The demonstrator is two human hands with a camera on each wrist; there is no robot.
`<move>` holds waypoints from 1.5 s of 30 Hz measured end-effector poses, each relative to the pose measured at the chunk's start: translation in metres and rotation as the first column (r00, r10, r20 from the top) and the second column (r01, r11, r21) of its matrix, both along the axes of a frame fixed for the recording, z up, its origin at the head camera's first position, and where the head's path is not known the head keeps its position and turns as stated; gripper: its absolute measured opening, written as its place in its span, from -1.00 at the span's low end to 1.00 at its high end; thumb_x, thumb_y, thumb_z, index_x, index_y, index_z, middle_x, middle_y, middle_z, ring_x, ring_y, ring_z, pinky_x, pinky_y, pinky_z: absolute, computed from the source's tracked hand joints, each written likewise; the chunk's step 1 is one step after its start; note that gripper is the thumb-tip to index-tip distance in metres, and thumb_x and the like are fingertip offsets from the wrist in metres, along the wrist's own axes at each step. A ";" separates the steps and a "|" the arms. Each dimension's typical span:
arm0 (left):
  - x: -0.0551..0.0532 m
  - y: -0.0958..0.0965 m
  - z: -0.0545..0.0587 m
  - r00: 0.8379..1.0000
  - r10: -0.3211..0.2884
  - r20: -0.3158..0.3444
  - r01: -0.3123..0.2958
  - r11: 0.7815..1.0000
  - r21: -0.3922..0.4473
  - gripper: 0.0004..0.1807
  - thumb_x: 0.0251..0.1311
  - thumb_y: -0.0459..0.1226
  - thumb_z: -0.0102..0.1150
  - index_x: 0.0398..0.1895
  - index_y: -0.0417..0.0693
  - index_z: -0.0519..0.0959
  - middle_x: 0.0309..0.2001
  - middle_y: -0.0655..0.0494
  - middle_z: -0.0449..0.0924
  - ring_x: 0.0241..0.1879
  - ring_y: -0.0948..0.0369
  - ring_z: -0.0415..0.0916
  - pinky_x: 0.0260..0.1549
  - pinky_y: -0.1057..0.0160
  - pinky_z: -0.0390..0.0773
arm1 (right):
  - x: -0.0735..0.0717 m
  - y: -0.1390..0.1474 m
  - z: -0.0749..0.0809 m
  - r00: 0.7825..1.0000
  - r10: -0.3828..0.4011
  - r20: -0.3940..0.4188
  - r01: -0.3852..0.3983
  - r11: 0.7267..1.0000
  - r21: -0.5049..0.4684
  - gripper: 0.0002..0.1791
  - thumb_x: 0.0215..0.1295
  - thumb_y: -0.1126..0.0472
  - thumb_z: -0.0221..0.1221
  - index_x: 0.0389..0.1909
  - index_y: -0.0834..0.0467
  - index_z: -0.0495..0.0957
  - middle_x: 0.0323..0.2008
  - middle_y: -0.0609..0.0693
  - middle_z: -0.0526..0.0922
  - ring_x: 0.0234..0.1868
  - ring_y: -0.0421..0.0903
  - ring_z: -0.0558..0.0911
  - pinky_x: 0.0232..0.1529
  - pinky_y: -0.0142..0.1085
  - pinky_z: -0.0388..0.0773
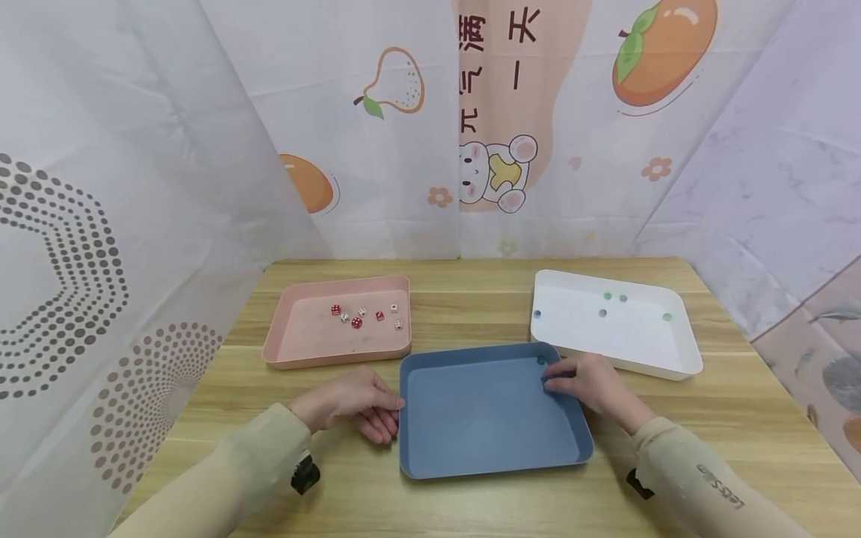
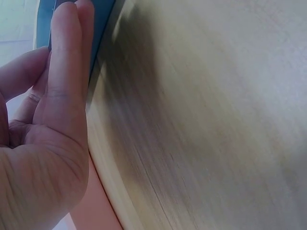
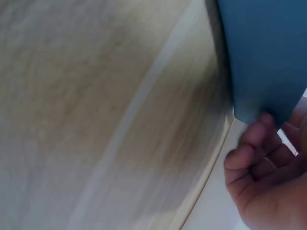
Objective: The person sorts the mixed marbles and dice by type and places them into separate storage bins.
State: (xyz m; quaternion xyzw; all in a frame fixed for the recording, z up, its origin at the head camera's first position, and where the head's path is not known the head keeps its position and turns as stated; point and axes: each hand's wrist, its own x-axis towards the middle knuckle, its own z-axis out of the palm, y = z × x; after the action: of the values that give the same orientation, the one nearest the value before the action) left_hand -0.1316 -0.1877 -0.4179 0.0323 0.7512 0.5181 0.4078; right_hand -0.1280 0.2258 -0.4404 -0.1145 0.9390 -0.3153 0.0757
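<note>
My left hand [image 1: 356, 403] is at the left side of the blue tray [image 1: 494, 418], its thumb and fingertips gripping the rim. In the left wrist view the fingers [image 2: 67, 57] lie along the tray wall. My right hand [image 1: 592, 385] reaches over the tray's right rim, thumb and forefinger bent close together inside it. Something small and dark shows at these fingertips, but whether it is pinched is unclear. Just beyond them a small dark green piece [image 1: 541, 360] lies in the far right corner. The right wrist view shows curled fingers [image 3: 256, 139] against the blue wall.
Behind on the left, a pink tray [image 1: 303, 336] holds several red and white dice [image 1: 356, 323]. A white tray [image 1: 572, 288], back right, contains several small round pieces [image 1: 608, 296], green, blue and greyish. All stand on a wooden table [image 1: 471, 306] with printed curtains [image 1: 397, 172] around it.
</note>
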 end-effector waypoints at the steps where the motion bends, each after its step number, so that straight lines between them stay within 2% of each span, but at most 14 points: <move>1: 0.000 0.000 0.000 1.000 0.000 0.000 0.000 1.000 0.000 -0.70 0.40 -0.25 0.23 -0.28 -0.42 0.70 -0.42 -0.18 0.74 -0.48 0.09 0.74 -0.39 0.10 0.79 | 0.000 0.001 0.001 1.000 -0.007 0.005 0.007 1.000 -0.019 -0.80 0.25 0.15 0.42 -0.14 0.11 0.81 -0.12 0.08 0.78 -0.17 -0.07 0.69 -0.23 -0.23 0.71; 6: 0.000 0.001 0.001 1.000 -0.001 0.001 0.001 1.000 -0.002 -0.70 0.40 -0.26 0.23 -0.28 -0.41 0.70 -0.43 -0.18 0.74 -0.49 0.10 0.74 -0.39 0.10 0.79 | -0.004 0.013 0.008 0.998 -0.040 0.054 0.047 0.991 -0.127 -0.73 0.30 0.07 0.39 -0.04 0.09 0.78 -0.08 0.03 0.78 -0.20 -0.14 0.65 -0.24 -0.38 0.66; 10: 0.000 0.001 0.003 1.000 0.000 0.001 0.000 1.000 -0.007 -0.71 0.40 -0.26 0.23 -0.29 -0.41 0.70 -0.43 -0.17 0.74 -0.49 0.11 0.74 -0.39 0.11 0.79 | -0.009 0.029 0.015 0.995 -0.065 0.076 0.079 0.977 -0.197 -0.62 0.32 -0.01 0.38 0.06 0.08 0.75 -0.01 0.02 0.77 -0.05 -0.15 0.67 -0.13 -0.44 0.64; 13: 0.000 0.001 0.003 1.000 -0.001 -0.001 0.001 1.000 -0.008 -0.71 0.40 -0.26 0.22 -0.29 -0.41 0.70 -0.43 -0.17 0.74 -0.49 0.10 0.74 -0.39 0.11 0.79 | -0.015 0.041 0.020 0.993 -0.098 0.062 0.108 0.976 -0.187 -0.57 0.30 -0.08 0.37 0.10 0.03 0.73 0.04 -0.01 0.76 0.04 -0.17 0.64 -0.07 -0.47 0.60; 21: 0.000 0.001 0.004 1.000 0.000 0.002 0.000 1.000 -0.015 -0.70 0.41 -0.25 0.22 -0.27 -0.41 0.70 -0.42 -0.17 0.74 -0.48 0.10 0.74 -0.39 0.12 0.79 | -0.033 0.070 0.027 0.985 -0.135 0.108 0.152 0.974 -0.168 -0.45 0.32 -0.23 0.30 0.19 0.00 0.68 0.21 0.11 0.64 -0.13 -0.01 0.62 -0.10 -0.26 0.58; 25: -0.001 0.000 0.003 1.000 -0.001 0.004 0.001 1.000 -0.014 -0.70 0.40 -0.25 0.23 -0.26 -0.41 0.70 -0.41 -0.19 0.74 -0.47 0.09 0.75 -0.38 0.11 0.79 | -0.045 0.084 0.026 0.983 -0.139 0.116 0.157 0.975 -0.159 -0.42 0.34 -0.25 0.28 0.23 0.00 0.65 0.30 0.14 0.55 -0.14 0.04 0.56 -0.10 -0.24 0.52; 28: -0.001 0.000 0.003 1.000 -0.003 0.005 0.003 1.000 -0.011 -0.69 0.40 -0.24 0.23 -0.26 -0.41 0.70 -0.40 -0.20 0.74 -0.46 0.08 0.75 -0.37 0.10 0.79 | -0.053 0.092 0.026 0.981 -0.144 0.128 0.164 0.973 -0.163 -0.40 0.35 -0.24 0.28 0.27 0.01 0.62 0.29 0.15 0.56 -0.09 0.07 0.57 -0.06 -0.22 0.51; 36: -0.001 0.000 0.003 1.000 -0.011 0.017 0.011 1.000 -0.003 -0.68 0.40 -0.24 0.23 -0.24 -0.42 0.69 -0.40 -0.20 0.74 -0.46 0.08 0.75 -0.38 0.11 0.79 | -0.074 0.099 0.030 0.983 -0.128 0.134 0.151 0.971 -0.184 -0.36 0.38 -0.21 0.26 0.30 0.12 0.59 0.32 0.20 0.54 0.19 0.18 0.58 0.12 -0.07 0.54; 40: 0.000 0.000 0.003 1.000 -0.011 0.016 0.011 1.000 -0.008 -0.69 0.40 -0.23 0.24 -0.25 -0.41 0.69 -0.40 -0.19 0.74 -0.46 0.08 0.75 -0.38 0.12 0.79 | -0.087 0.096 0.037 0.984 -0.104 0.143 0.130 0.973 -0.190 -0.35 0.40 -0.20 0.25 0.32 0.16 0.56 0.33 0.20 0.53 0.24 0.18 0.54 0.21 0.04 0.53; 45: 0.000 -0.001 0.004 1.000 -0.010 0.026 0.010 1.000 -0.008 -0.69 0.39 -0.23 0.24 -0.28 -0.39 0.70 -0.40 -0.19 0.75 -0.45 0.08 0.75 -0.38 0.12 0.79 | -0.105 0.093 0.044 0.977 -0.086 0.197 0.124 0.974 -0.190 -0.28 0.36 -0.22 0.27 0.37 0.17 0.50 0.37 0.24 0.49 0.30 0.26 0.48 0.32 0.16 0.42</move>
State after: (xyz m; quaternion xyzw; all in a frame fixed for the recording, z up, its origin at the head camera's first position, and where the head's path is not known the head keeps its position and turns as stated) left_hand -0.1316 -0.1883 -0.4138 0.0278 0.7477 0.5135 0.4201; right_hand -0.2326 0.3192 -0.3967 -0.0412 0.8957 -0.4217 0.1347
